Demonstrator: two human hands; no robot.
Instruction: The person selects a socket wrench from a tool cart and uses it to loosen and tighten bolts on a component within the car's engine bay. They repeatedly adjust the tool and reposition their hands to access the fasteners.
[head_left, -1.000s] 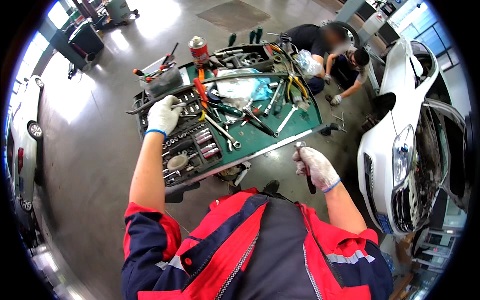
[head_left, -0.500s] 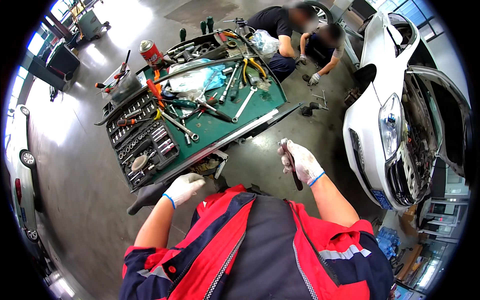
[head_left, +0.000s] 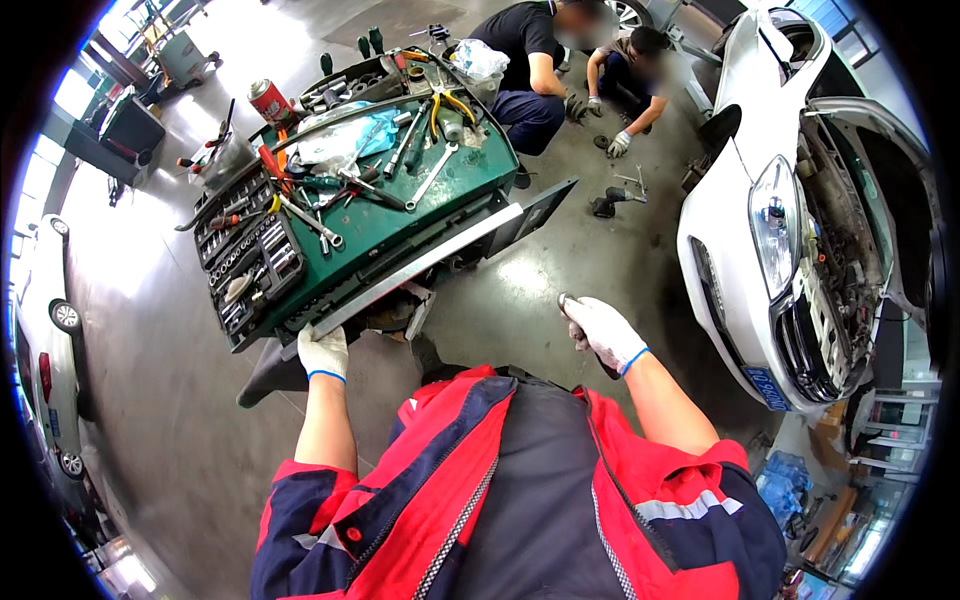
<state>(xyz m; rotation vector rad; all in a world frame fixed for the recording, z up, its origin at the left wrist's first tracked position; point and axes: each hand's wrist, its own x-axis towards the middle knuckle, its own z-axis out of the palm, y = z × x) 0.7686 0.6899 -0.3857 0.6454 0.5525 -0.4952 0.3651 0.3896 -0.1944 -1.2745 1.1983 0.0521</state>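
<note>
My left hand, in a white glove with a blue cuff, has its fingers hooked over the near left end of a drawer with a silver edge. The drawer stands partly out of the green-topped tool cart. My right hand, gloved alike, is closed around a ratchet wrench over the floor, right of the cart. Only its round metal head and a bit of dark handle show. On the cart top lie a combination wrench, yellow-handled pliers and a socket set.
A white car with its front opened up stands at the right. Two people crouch beyond the cart, one in a black shirt. A dark power tool lies on the floor. A red can stands at the cart's far left.
My left hand has moved left and forward onto the drawer edge, and the drawer has come out. The cart sits further left in view. My right hand still holds the ratchet wrench.
</note>
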